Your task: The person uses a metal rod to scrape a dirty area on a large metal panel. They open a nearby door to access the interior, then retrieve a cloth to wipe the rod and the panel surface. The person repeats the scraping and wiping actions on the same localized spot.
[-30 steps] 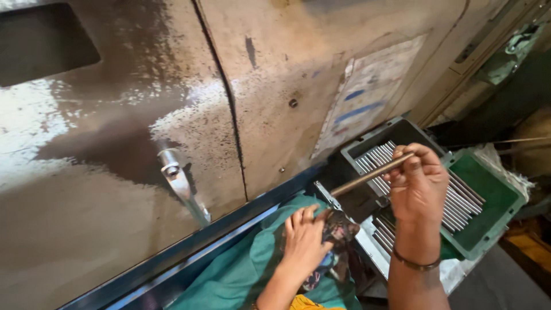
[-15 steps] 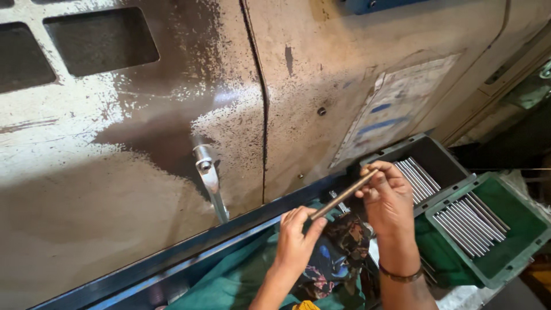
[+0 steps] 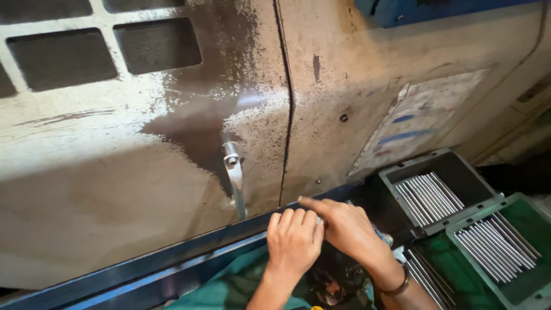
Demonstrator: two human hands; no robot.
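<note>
My left hand [image 3: 293, 241] and my right hand [image 3: 347, 227] are pressed together just above the blue ledge [image 3: 172, 261] of a grimy machine. The left hand's fingers are curled shut over a dark patterned rag [image 3: 338, 282] that hangs below both hands. My right hand lies flat with its index finger stretched to the left. It covers a thin metal rod, of which only a small shiny end [image 3: 319, 221] shows between the hands. A bracelet sits on the right wrist.
A metal lever handle [image 3: 234, 178] hangs on the beige machine panel [image 3: 143, 155] right above the hands. To the right stand a grey tray [image 3: 453, 166] and a green tray [image 3: 528, 209], both holding several metal rods. A teal cloth [image 3: 229, 281] lies below the ledge.
My right hand has come down and left with the rod, which stuck out before and is now mostly hidden. Both hands have closed together. The view has shifted right and nearer.
</note>
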